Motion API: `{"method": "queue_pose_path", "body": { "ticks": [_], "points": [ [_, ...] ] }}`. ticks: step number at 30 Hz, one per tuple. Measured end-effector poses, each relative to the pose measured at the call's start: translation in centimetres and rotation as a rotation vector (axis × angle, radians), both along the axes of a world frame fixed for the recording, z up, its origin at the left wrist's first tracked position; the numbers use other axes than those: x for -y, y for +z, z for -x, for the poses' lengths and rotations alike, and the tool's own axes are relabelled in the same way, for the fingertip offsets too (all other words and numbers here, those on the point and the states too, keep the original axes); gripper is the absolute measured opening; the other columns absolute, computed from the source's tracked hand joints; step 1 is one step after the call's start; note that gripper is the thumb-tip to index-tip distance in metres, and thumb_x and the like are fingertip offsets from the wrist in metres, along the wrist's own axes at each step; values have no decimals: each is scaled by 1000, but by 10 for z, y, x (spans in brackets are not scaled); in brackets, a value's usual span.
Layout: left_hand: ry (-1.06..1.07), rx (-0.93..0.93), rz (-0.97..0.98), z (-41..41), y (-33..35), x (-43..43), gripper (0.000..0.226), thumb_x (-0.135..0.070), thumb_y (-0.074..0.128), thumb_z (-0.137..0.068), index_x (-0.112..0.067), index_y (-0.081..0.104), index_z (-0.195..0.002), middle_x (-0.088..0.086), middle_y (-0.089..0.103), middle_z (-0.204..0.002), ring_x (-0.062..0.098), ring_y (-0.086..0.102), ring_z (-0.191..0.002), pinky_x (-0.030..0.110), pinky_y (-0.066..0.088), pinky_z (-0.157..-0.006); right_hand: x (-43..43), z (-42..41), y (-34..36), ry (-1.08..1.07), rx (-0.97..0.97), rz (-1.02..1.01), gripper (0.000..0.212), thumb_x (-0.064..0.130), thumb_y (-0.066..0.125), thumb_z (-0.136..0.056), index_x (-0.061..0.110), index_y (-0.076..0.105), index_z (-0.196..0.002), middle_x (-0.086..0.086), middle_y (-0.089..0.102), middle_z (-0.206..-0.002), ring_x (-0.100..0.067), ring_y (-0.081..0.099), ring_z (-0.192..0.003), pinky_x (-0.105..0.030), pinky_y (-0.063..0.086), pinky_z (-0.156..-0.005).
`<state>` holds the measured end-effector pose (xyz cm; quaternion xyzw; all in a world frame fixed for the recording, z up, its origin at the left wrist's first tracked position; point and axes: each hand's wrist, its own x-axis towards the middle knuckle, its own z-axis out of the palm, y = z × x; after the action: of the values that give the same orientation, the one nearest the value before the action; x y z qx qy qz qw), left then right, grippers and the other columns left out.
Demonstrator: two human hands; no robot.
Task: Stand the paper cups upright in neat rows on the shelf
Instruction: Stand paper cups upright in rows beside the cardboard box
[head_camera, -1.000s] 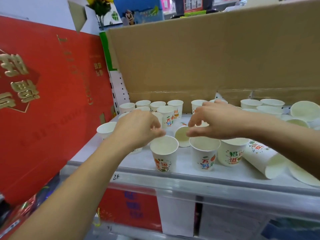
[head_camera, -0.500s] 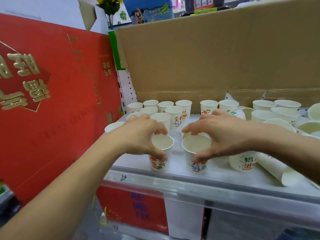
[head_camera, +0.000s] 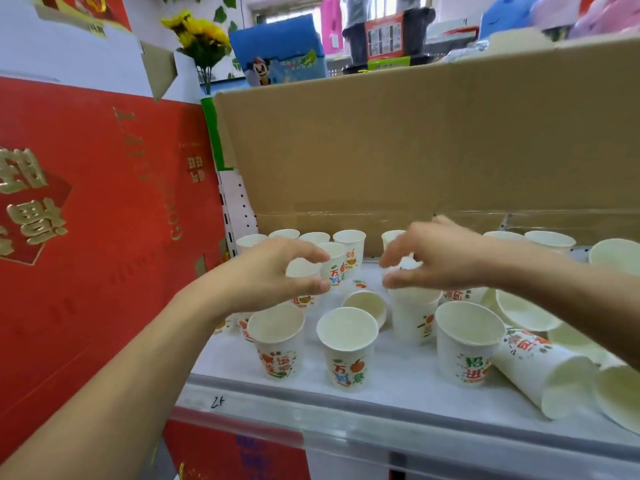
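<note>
White printed paper cups fill the shelf (head_camera: 398, 396). Two cups (head_camera: 277, 341) (head_camera: 347, 351) stand upright side by side near the front edge, and a third upright cup (head_camera: 467, 344) is to their right. Several more stand in a row at the back (head_camera: 349, 244). One cup (head_camera: 365, 303) lies on its side in the middle. My left hand (head_camera: 273, 271) hovers with curved fingers over a cup (head_camera: 302, 270) behind the front row. My right hand (head_camera: 440, 259) is over a taller cup (head_camera: 412, 317), thumb near its rim. Neither hand plainly grips anything.
A sleeve of cups (head_camera: 540, 372) lies on its side at the right, with more tipped cups (head_camera: 523, 310) behind it. A brown cardboard sheet (head_camera: 415, 140) forms the back wall. A red panel (head_camera: 104, 220) closes the left side. The shelf lip (head_camera: 346, 431) runs along the front.
Both hands let go of the two front cups, which now stand free near the edge. The hands moved back and up towards the cups behind. The camera also shifted.
</note>
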<state>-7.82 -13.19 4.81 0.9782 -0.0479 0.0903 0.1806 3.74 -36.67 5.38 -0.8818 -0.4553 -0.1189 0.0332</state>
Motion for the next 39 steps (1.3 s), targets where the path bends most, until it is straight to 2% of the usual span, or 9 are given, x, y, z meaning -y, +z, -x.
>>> {"method": "queue_pose_path", "body": {
  "ticks": [4, 9, 11, 17, 23, 26, 29, 36, 39],
  "points": [
    [10, -74, -63, -34, 1, -3, 44, -50, 61, -87, -38, 55, -129, -16, 52, -133, 3, 45, -120, 24, 36, -92, -30, -9, -20, 15, 128, 182, 41, 63, 59, -77, 32, 64, -103, 15, 62, -97, -8, 47, -87, -28, 29, -74],
    [-99, -28, -44, -53, 5, -15, 37, -47, 62, -87, -36, 61, -123, -28, 56, -116, -4, 49, -115, 21, 39, -93, -55, -29, -24, 30, 238, 192, 16, 33, 54, -79, 21, 63, -74, 5, 66, -75, -19, 58, -78, -33, 34, -77],
    [-140, 4, -14, -60, 7, -18, 36, -48, 62, -87, -37, 62, -122, -28, 58, -119, -6, 50, -115, 26, 41, -99, -59, -39, -17, -57, 142, 150, 15, 29, 54, -77, 18, 60, -69, 2, 65, -72, -23, 58, -72, -30, 33, -69],
    [-254, -107, -77, -91, 6, -18, 76, -46, 82, -68, -40, 47, -135, -25, 52, -132, -7, 43, -119, 23, 34, -101, -69, -68, -1, -248, -427, 259, 18, 25, 56, -84, 20, 64, -69, 2, 59, -70, -18, 52, -64, -33, 43, -60],
    [-339, -137, -169, -116, -4, -10, 78, -46, 83, -66, -41, 46, -134, -27, 53, -126, -9, 50, -107, 10, 40, -84, -77, -72, -3, -264, -452, 224, 23, 34, 55, -90, 19, 70, -98, 3, 69, -94, -19, 63, -88, -45, 55, -84],
    [-337, -148, -161, -121, -5, -7, 77, -49, 82, -65, -43, 45, -133, -27, 53, -122, -5, 53, -106, 25, 46, -92, -57, -79, 13, -248, -389, 42, 20, 31, 54, -93, 20, 70, -96, 3, 70, -91, -15, 64, -83, -33, 54, -74],
    [-335, -158, -190, -124, -5, -7, 71, -52, 80, -66, -44, 49, -130, -28, 55, -117, -5, 55, -99, 25, 48, -86, -27, -92, 31, -264, -323, -156, 13, 26, 57, -92, 25, 68, -87, 11, 68, -81, -8, 63, -75, -20, 46, -61],
    [-258, -135, -305, -129, -8, -7, 72, -68, 71, -63, -41, 53, -127, -23, 54, -111, 0, 50, -100, 25, 45, -87, 6, -113, 24, -295, -298, -32, 10, 23, 60, -88, 26, 68, -83, 12, 67, -80, -9, 60, -75, -24, 47, -65],
    [-265, -82, -195, -140, 1, 1, 66, -71, 63, -72, -36, 55, -128, -21, 56, -119, 0, 51, -107, 23, 42, -86, 15, -118, 23, -326, -261, -4, 10, 23, 60, -89, 27, 69, -91, 12, 68, -87, -9, 62, -82, -28, 52, -76]
  ]
}}
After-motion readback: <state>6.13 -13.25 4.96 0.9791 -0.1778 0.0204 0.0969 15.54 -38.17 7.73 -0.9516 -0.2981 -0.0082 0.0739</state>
